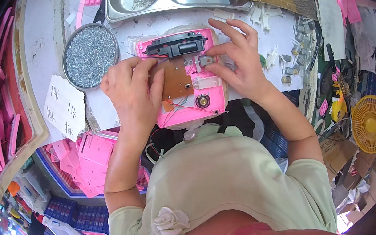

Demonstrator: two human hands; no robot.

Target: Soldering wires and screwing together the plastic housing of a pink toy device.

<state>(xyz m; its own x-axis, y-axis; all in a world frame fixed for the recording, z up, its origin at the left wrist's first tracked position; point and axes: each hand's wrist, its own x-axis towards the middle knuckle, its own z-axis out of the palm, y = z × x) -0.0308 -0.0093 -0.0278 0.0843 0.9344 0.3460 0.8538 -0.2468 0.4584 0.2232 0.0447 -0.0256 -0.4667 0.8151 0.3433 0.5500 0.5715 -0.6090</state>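
Note:
A pink plastic housing (208, 34) lies open on the table in front of me. Inside it are a black plastic unit (183, 45) along the far side, a brown circuit board (176, 82), a translucent white plastic piece (207, 82), a small round speaker (202, 101) and thin wires. With thumb and fingers my right hand (243, 58) grips a small grey motor (204, 61) at the housing's right side. My left hand (133, 87) is curled over the left edge, thumb against the board's corner; whatever its fingertips pinch is hidden.
A round tray of screws (90, 56) stands at left, beside a torn marked paper (64, 107). Behind lies a metal compartment tray (174, 10). Several small motors (289, 71) and white plastic parts (260, 15) are scattered at right. A yellow fan (371, 124) stands further right.

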